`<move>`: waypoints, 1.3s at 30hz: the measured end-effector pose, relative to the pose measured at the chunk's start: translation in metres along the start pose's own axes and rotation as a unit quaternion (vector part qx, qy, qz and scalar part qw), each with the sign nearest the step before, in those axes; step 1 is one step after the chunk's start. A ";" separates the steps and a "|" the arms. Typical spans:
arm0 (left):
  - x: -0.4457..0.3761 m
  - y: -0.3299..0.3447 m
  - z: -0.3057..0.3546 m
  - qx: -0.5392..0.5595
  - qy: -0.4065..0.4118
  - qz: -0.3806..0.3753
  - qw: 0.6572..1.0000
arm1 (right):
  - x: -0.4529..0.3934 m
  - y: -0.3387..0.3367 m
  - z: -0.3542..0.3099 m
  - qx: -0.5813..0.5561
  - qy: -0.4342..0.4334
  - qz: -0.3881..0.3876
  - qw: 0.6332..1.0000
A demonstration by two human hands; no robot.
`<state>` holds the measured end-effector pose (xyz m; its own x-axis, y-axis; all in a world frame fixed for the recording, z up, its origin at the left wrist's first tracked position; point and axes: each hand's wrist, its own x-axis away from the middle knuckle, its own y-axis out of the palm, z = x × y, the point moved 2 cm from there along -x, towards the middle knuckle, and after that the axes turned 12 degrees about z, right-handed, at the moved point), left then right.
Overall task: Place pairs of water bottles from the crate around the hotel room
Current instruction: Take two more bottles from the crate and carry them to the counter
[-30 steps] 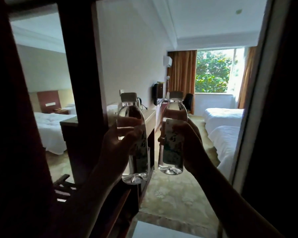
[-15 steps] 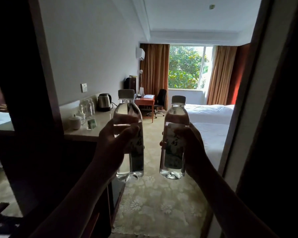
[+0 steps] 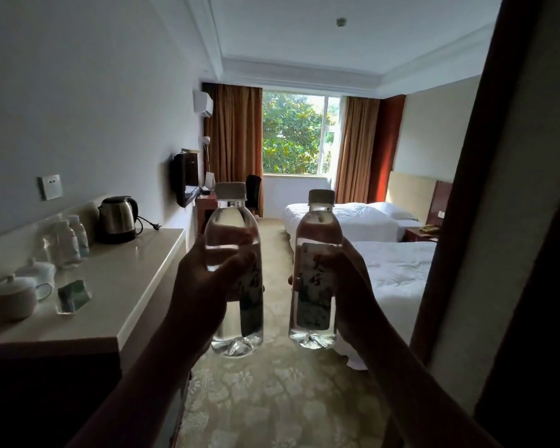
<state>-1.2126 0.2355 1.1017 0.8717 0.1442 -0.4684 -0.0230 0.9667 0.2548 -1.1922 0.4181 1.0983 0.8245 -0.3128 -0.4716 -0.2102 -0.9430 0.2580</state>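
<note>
- Two water bottles were in hand and upright: the left hand (image 3: 204, 286) was wrapped around the left bottle (image 3: 235, 273), and the right hand (image 3: 346, 286) was closed on the labelled middle of the right bottle (image 3: 316, 270). Both were held up in the air, side by side and apart, above the carpet (image 3: 272, 392), resting on nothing.
- By my reading this pair was not yet placed. A group of bottles already on the tabletop (image 3: 70, 240) stood near the back edge, just beside the kettle (image 3: 117, 219), so that spot looked served; how many stood there was too blurred to count. The crate was not in view.
- The tabletop (image 3: 126, 279) lay to the left, its front edge running away toward the far corner by the kettle. Lidded cups (image 3: 23, 286) and a small glass holder (image 3: 73, 295) sat at the near end; the middle stretch toward the front edge was bare.
- Remaining spots, judging by the room, would be the desk (image 3: 206, 202) by the window and the nightstand (image 3: 419, 234) between the beds (image 3: 395, 270).
- Open room ran straight ahead along the carpet between the tabletop's front edge and the beds. The dark door frame (image 3: 466, 221) stood close on the right, near the right forearm.
</note>
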 end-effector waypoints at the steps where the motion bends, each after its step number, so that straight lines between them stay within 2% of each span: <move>1: -0.013 0.007 -0.012 -0.001 -0.003 0.001 1.000 | -0.015 -0.003 0.010 -0.001 0.003 0.004 1.000; 7: -0.094 0.056 -0.083 0.011 0.003 -0.009 1.000 | -0.120 -0.030 0.074 -0.003 -0.007 0.027 1.000; 11: -0.164 0.093 -0.124 0.003 0.018 0.008 1.000 | -0.207 -0.042 0.107 -0.018 -0.036 0.000 0.999; 17: -0.273 0.120 -0.179 -0.038 0.034 0.041 0.998 | -0.338 -0.029 0.154 -0.043 -0.023 -0.028 0.998; 24: -0.384 0.115 -0.247 -0.078 0.047 0.074 0.993 | -0.448 0.002 0.237 -0.037 -0.023 -0.058 0.997; 30: -0.490 0.101 -0.320 -0.088 0.076 0.060 0.991 | -0.535 0.041 0.320 -0.018 -0.027 -0.057 0.998; 34: -0.566 0.082 -0.353 -0.088 0.080 0.064 0.991 | -0.600 0.085 0.361 -0.014 -0.028 -0.072 0.997; 39: -0.634 0.036 -0.376 -0.097 0.081 0.114 0.985 | -0.657 0.155 0.413 -0.057 -0.015 -0.127 0.990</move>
<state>-1.9504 0.2583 1.0901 0.7433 0.3792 -0.5511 -0.3167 0.9251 0.2094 -1.9839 0.4305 1.0997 0.8269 -0.0727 -0.5577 0.0639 -0.9730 0.2216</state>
